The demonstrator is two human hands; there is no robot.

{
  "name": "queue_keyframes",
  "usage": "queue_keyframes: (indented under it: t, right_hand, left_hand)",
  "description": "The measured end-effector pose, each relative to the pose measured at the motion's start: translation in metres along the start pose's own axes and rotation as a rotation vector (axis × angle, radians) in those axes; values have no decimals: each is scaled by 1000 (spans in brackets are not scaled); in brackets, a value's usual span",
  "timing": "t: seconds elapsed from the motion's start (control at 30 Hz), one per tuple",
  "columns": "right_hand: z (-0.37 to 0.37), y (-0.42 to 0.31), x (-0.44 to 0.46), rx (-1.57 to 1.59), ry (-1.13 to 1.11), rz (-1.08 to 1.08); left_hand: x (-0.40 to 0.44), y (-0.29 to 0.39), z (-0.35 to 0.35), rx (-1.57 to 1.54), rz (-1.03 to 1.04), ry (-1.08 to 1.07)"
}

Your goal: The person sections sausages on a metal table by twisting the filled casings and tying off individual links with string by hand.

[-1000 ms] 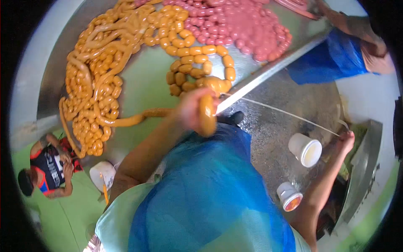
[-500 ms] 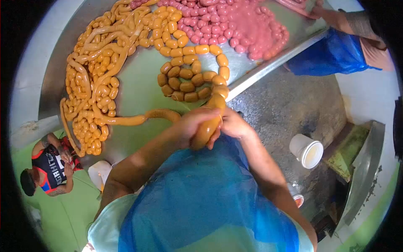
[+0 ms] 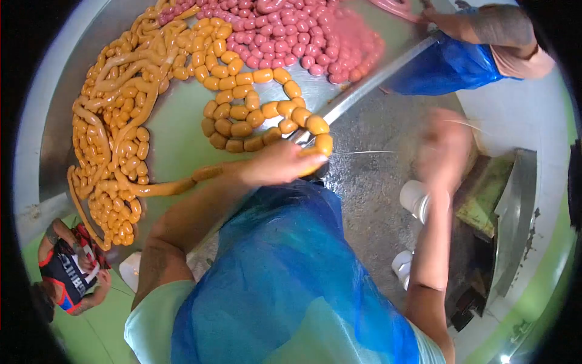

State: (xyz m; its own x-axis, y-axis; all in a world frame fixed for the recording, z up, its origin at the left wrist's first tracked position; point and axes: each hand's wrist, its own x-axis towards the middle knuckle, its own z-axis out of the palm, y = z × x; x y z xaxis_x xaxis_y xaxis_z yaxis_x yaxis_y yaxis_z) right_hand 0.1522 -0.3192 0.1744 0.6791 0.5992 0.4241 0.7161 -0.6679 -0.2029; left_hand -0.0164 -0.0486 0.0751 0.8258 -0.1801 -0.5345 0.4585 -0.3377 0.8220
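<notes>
My left hand (image 3: 280, 162) is closed around a string of orange sausages (image 3: 317, 125) at the table's near edge. From there the tied links run back and coil on the steel table. An untied length of filled casing (image 3: 159, 188) stretches left from my left hand toward the orange pile. Out to the right over the floor, my right hand (image 3: 444, 148) is smeared by motion. A thin pale string (image 3: 367, 151) runs taut from the links toward my right hand, and its loose end trails beyond it. The fingers look closed on it.
Orange sausages (image 3: 125, 161) heap on the table's left, pink sausages (image 3: 285, 33) at the back. A co-worker in a blue apron (image 3: 451, 67) stands at upper right. Another person (image 3: 73, 267) sits lower left. White buckets (image 3: 413, 197) stand on the wet floor.
My right hand has swung away from the sausages to the right, drawing the string out. My left hand has stayed on the sausages, which now bend over at the table's edge.
</notes>
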Motion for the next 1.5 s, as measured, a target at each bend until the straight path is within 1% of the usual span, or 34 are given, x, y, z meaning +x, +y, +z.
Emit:
queue_keyframes:
  t: [0.03, 0.07, 0.1, 0.13, 0.17, 0.2, 0.23, 0.27, 0.33, 0.4, 0.43, 0.5, 0.53, 0.57, 0.63, 0.67, 0.73, 0.77, 0.8, 0.83, 0.87, 0.93, 0.97, 1.0, 1.03, 1.1, 1.17, 1.2, 1.27, 1.33, 1.4, 1.43, 1.47, 1.5]
  right_hand:
    - [21, -45, -14, 183, -299, -183]
    - [48, -78, -29, 454, -193, -281]
    - [84, -87, -65, 987, -339, 267]
    - [114, -87, -73, 1504, -664, 940]
    - [126, -102, -65, 1831, -786, 967]
    - [134, -117, -64, 2168, -898, 1018]
    - [127, -130, -46, 2050, -1149, 781]
    - [122, -144, -32, 1896, -1352, 727]
    - [128, -136, -31, 1638, -1479, 345]
    - [105, -124, -37, 1869, -1064, 493]
    - [90, -123, -41, 1983, -659, 690]
    - [66, -88, -50, 2183, -181, 915]
    - [53, -59, -50, 2007, -27, 1097]
    - [46, -5, -55, 1859, -16, 1018]
    - [36, 166, -70, 1249, 162, 1132]
    - [22, 213, -64, 1129, 495, 1220]
    - [-1, 269, -45, 895, 608, 863]
    - [-4, 164, -11, 464, 424, 613]
    - [-9, 49, 28, 16, 365, 359]
    - [1, 14, 27, -129, 22, -160]
    - [23, -21, 8, 124, -74, -212]
    - [66, -93, -32, 658, -308, -245]
    - [109, -87, -64, 1138, -526, 321]
    - [131, -93, -64, 1685, -793, 1025]
    - [142, -105, -55, 1854, -937, 1041]
    - [146, -125, -41, 2234, -1205, 816]
    - [159, -134, -30, 2353, -1278, 729]
    - [170, -131, -26, 1957, -1441, 389]
    - [161, -126, -25, 1522, -1521, 91]
    - [123, -121, -35, 1797, -634, 672]
    - [99, -79, -51, 2196, -102, 975]
    - [87, -43, -60, 2193, 70, 1077]
    - [74, 4, -61, 2002, 176, 1210]
    - [71, 73, -81, 1625, 269, 1197]
  left_hand:
    - [5, -4, 28, 74, 127, 225]
    - [5, -6, 51, 143, 259, 457]
    - [4, 0, 60, -107, 309, 423]
    - [2, 3, 63, -365, 353, 407]
    - [-7, 1, 50, -626, 235, 148]
    - [-19, 2, 42, -632, 206, 179]
    - [-36, 8, 34, -893, 9, 76]
    - [-53, 17, 24, -1144, -185, -24]
    - [-80, 38, 15, -1185, -144, 52]
    - [-92, 42, 22, -1197, 85, 200]
    - [-86, 39, 24, -1211, 91, 219]
    - [-70, 22, 37, -1110, 84, 228]
    - [-67, 11, 37, -1122, 83, 217]
    - [-57, 1, 27, -1122, 113, 166]
    - [-23, -28, 1, -1243, 83, 131]
    - [-13, -41, -12, -1360, 17, 156]
    - [-25, -19, -30, -908, -27, 57]
    - [-7, -41, -28, -599, 28, -101]
    - [-1, -29, -20, -593, 32, -132]
    - [-1, -10, -9, -234, -10, 8]
    - [-2, 4, -3, 137, -34, 168]
    - [3, -12, 32, 105, 207, 487]
    - [-4, -5, 32, -117, 153, 350]
    - [-11, 0, 29, -345, 93, 224]
    - [-13, -3, 27, -355, 75, 251]
    - [-26, -12, 23, -1089, -10, -56]
    - [-50, -7, 10, -1127, -50, -2]
    - [-57, -2, 6, -1181, -56, 39]
    - [-60, 4, 7, -1188, 57, 56]
    - [-59, 5, 10, -1230, 23, 236]
    - [-46, -10, 19, -1246, 45, 233]
    - [-40, -20, 20, -1161, 91, 219]
    - [-33, -29, 18, -1064, 139, 196]
    - [-30, -37, 9, -1158, 93, 205]
